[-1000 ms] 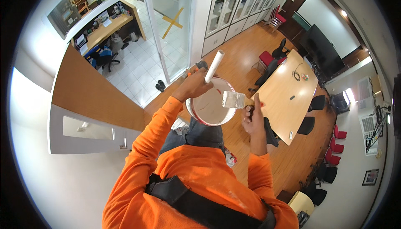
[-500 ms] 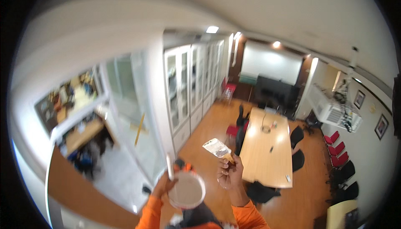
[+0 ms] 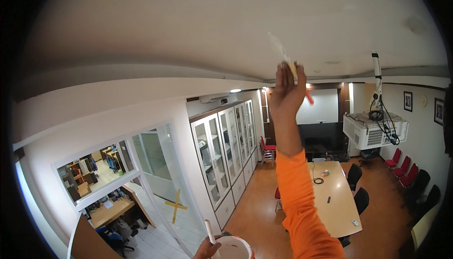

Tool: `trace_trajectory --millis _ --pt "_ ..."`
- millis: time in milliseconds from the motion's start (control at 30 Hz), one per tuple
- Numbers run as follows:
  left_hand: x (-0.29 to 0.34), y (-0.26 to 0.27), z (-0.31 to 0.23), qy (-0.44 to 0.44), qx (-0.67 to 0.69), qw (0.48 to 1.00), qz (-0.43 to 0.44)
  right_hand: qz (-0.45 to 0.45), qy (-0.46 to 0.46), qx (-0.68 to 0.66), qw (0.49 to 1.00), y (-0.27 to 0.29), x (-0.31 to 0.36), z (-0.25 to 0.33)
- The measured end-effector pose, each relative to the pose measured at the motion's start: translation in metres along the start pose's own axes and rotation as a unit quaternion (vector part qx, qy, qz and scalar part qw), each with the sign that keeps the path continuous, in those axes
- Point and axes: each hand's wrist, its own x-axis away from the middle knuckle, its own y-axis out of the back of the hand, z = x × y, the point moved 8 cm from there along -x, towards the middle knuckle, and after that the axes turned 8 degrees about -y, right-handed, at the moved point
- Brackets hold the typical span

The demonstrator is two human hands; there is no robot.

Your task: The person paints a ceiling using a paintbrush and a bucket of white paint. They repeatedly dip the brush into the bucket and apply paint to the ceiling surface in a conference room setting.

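My right hand (image 3: 289,91) is raised to the ceiling (image 3: 226,27), its orange sleeve filling the lower middle. Its fingers are closed around a putty knife (image 3: 293,71); the pale, blurred blade lies close to the ceiling, but whether it touches I cannot tell. A red-orange end sticks out below that hand. Low in the picture, my left hand (image 3: 207,248) grips the rim of a white bucket (image 3: 236,247), partly cut off by the lower edge. An upright white stick (image 3: 210,231) stands beside its thumb, against the bucket.
A projector (image 3: 375,129) hangs from the ceiling at right. Below are a long wooden table (image 3: 335,202) and black and red chairs (image 3: 395,159). White glass-door cabinets (image 3: 222,150) line the left, beside a glass partition (image 3: 163,164) marked with yellow tape.
My right hand has risen with the putty knife from chest height to the ceiling. The view has tilted up, so my left hand and the bucket now sit lower in the picture.
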Motion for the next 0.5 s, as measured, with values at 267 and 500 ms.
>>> trace_trajectory --millis 267,500 --pt "0.044 0.017 -0.007 -0.014 -0.008 0.998 -0.064 -0.01 0.125 -0.17 0.978 -0.069 -0.077 0.025" --pt "0.017 0.015 -0.021 0.011 -0.018 1.0 -0.008 -0.054 -0.046 -0.185 0.98 -0.089 -0.07 -0.132"
